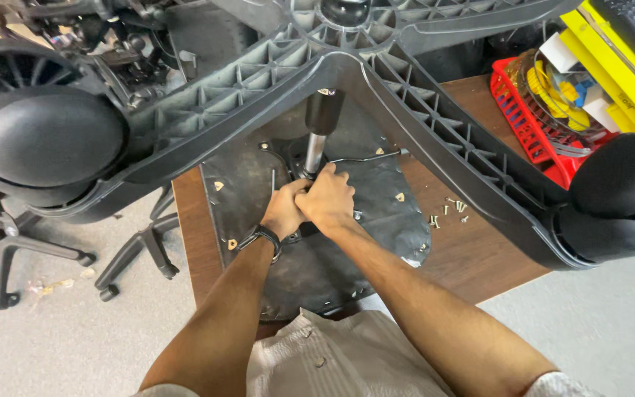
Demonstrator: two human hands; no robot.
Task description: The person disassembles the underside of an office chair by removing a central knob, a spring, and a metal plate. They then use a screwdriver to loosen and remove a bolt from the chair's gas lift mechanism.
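An upside-down office chair lies on a brown table (479,257). Its black seat underside (376,213) faces up, with the gas-lift column (319,125) rising to the star base (406,81) and casters (45,136) close to the camera. My left hand (282,209) and my right hand (326,197) are clasped together around the mechanism at the foot of the column. A dark band sits on my left wrist (264,239). What exactly the fingers grip is hidden beneath them.
Loose screws (450,209) lie on the table right of the seat. A red basket (531,117) with yellow items stands at the far right. Other chair bases (9,250) stand on the grey floor to the left.
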